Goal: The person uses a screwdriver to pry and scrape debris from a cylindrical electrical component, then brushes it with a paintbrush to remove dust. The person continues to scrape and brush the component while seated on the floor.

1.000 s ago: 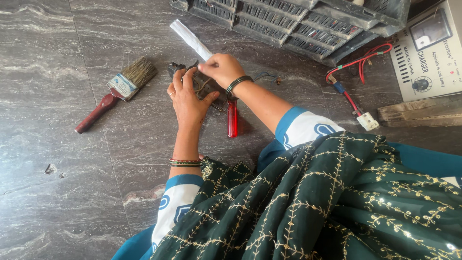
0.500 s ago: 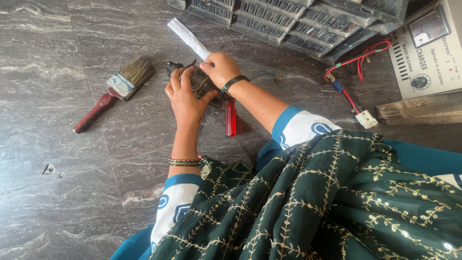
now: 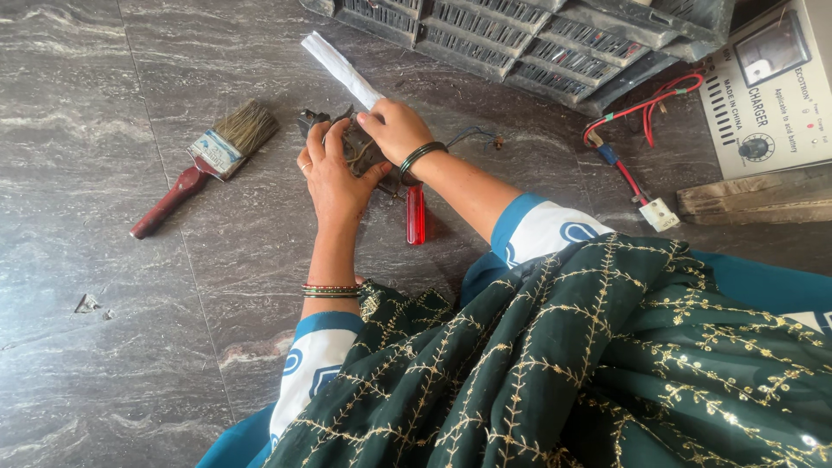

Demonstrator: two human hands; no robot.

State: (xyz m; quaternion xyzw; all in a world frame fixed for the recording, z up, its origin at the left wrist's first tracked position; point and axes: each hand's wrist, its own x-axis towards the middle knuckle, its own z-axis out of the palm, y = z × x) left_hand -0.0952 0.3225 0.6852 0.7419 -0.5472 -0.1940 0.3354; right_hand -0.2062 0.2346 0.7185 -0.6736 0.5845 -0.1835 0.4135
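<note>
Both hands meet over a small dark part with wires (image 3: pixel 357 149) on the grey stone floor. My left hand (image 3: pixel 334 178) cups it from the near side, fingers curled around it. My right hand (image 3: pixel 397 128) presses on its far side and grips a white folded paper strip (image 3: pixel 340 69) that sticks out toward the upper left. A red-handled screwdriver (image 3: pixel 416 215) lies on the floor just under my right wrist. Most of the dark part is hidden by my fingers.
A paintbrush with a red handle (image 3: pixel 201 165) lies to the left. A dark slatted casing (image 3: pixel 529 35) stands at the back. A white charger box (image 3: pixel 771 82) with red wires and a white plug (image 3: pixel 659 213) sits at right, beside a wooden block (image 3: pixel 754 201).
The hands stay on the dark part with only slight shifts; the view has drifted a little.
</note>
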